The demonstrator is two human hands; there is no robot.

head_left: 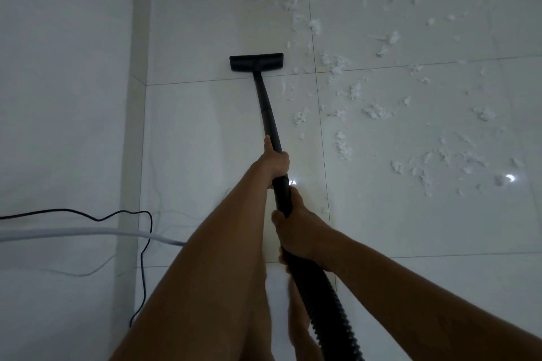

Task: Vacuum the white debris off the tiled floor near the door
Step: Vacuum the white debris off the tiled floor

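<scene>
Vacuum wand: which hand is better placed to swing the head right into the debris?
Left, probably. The left hand holds the wand farther forward, nearer the floor head; the right hand grips its rear end by the hose. Debris lies right of the head.

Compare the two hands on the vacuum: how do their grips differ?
The left hand sits farther along the wand, nearer the nozzle; the right hand sits closer to the person, just above the ribbed hose. The left thumb lies straight along the wand; the right hand's thumb curls round it. Both grip the wand.
</scene>
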